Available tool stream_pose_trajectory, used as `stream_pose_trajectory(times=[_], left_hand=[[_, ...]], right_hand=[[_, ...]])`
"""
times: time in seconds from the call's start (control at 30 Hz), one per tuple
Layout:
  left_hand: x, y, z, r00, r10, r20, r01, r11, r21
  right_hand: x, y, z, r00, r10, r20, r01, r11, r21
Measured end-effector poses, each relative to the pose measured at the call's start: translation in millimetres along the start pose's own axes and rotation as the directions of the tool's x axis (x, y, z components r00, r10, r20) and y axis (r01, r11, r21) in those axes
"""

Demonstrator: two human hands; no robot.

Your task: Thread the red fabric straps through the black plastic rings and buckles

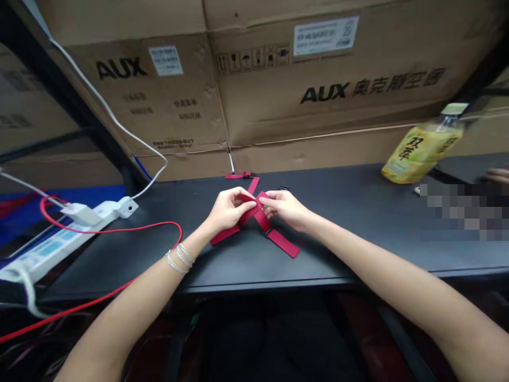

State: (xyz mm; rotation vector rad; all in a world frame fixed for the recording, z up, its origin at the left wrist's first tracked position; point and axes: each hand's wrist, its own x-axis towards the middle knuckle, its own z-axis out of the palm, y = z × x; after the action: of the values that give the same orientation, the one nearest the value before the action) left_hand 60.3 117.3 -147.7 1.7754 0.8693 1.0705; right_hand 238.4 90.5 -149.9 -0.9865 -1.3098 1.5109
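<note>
Between my two hands is a red strap (283, 243) with a dark buckle, its tail lying on the black table. My left hand (231, 208) is closed, thumb and fingertips pinching the strap's red band. Close beside it, my right hand (287, 209) pinches the same red material near its upper end. More red strap pieces stick out behind and to the left of my hands; whether they all belong to one strap I cannot tell. Silver bracelets (181, 258) circle my left wrist. Another red strap (237, 175) with a buckle lies near the table's back edge.
A white power strip (69, 236) with a plugged-in charger and a red cable (119, 229) lies at the left. A yellow drink bottle (423, 148) stands tilted in view at the right. Cardboard boxes (262, 116) line the back. Part of another person's hand (498, 175) shows at the right edge.
</note>
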Motion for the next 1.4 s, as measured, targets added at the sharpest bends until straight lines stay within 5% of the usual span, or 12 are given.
stream_pose_trajectory(times=[0.23,0.37,0.53,0.8,1.4], left_hand=[[-1.2,-0.6,3.4,0.999,0.026,-0.034,-0.026,1.0,-0.007],[-1.4,-1.8,3.2,0.998,0.037,-0.044,-0.037,0.999,-0.012],[-2.3,-2.0,5.3,0.998,0.036,-0.055,-0.037,0.999,-0.005],[-1.4,-0.9,6.6,0.996,0.035,-0.082,-0.033,0.999,0.026],[-3.4,-6.9,6.7,0.989,0.089,-0.119,-0.068,0.982,0.174]], right_hand=[[1.8,2.7,-2.3,0.998,0.05,0.033,-0.053,0.994,0.098],[1.3,3.1,-1.9,0.997,0.06,-0.048,-0.051,0.985,0.162],[0.3,3.0,-0.2,0.998,-0.033,-0.047,0.038,0.993,0.111],[2.6,8.2,-3.0,0.999,0.025,-0.045,-0.022,0.998,0.058],[0.3,8.4,-0.4,0.96,-0.261,-0.103,0.192,0.879,-0.437]])
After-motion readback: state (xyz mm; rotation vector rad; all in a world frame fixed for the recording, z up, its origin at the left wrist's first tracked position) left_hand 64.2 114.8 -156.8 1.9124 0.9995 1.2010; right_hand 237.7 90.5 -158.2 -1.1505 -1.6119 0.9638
